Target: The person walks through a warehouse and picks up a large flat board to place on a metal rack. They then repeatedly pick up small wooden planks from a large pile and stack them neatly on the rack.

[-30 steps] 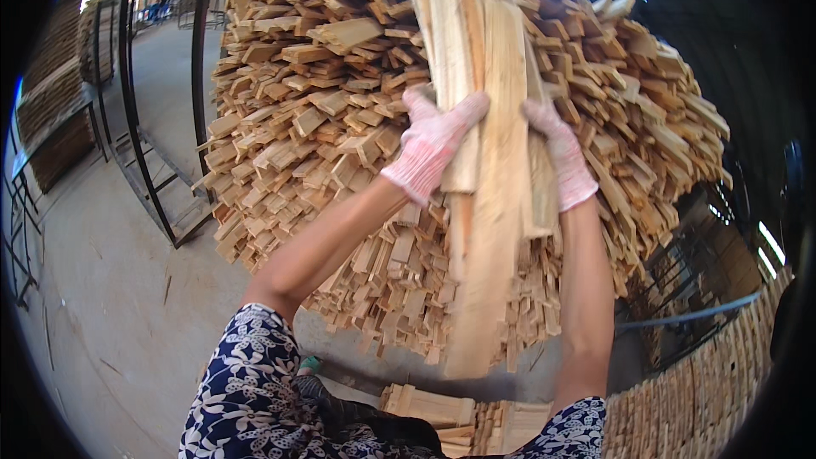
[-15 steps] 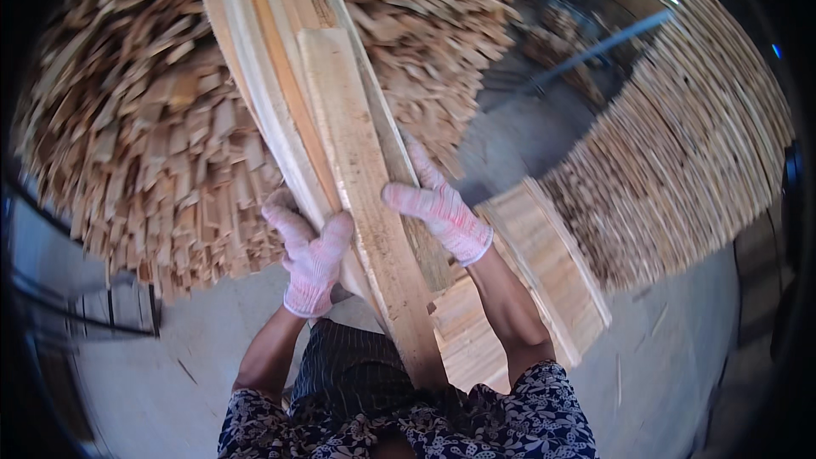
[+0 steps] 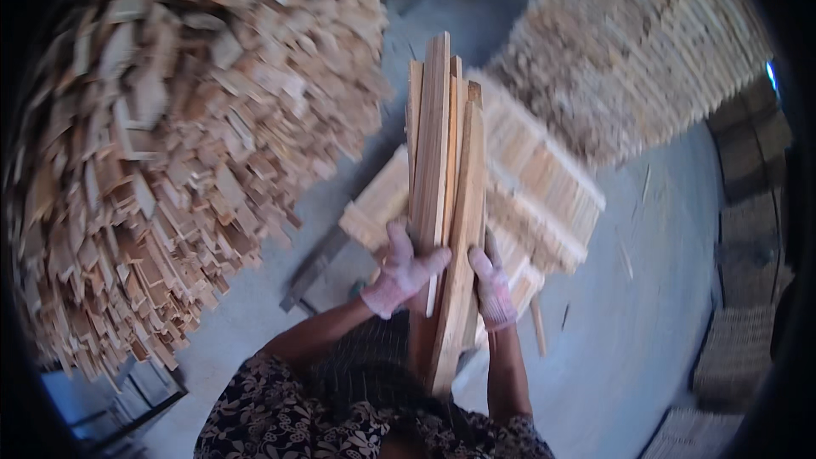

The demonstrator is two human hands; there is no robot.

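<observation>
A bundle of several long wooden strips [image 3: 433, 153] stands lengthwise in front of my body, gripped between both hands. My left hand [image 3: 406, 272], in a pale pink knit glove, is closed on the bundle's left side with its thumb across the front. My right hand [image 3: 493, 285], gloved alike, clasps the right side, its thumb over the edge of the rightmost board [image 3: 459, 238]. The fingers behind the wood are mostly hidden. Just beyond and below the bundle lies a stack of pale wooden boards [image 3: 544, 170].
A big heap of loose wood pieces [image 3: 212, 119] fills the left. At the far right rises a tight stack of long strips [image 3: 629, 42]. A dark metal frame [image 3: 127, 408] stands lower left, and brown stacked bundles [image 3: 748, 263] line the right edge. Thin slivers lie on the grey floor [image 3: 646, 289].
My view and body have turned right, away from the heap. The bundle, earlier leaning left over the heap, is now nearly upright in view and over the board stack, still in both hands.
</observation>
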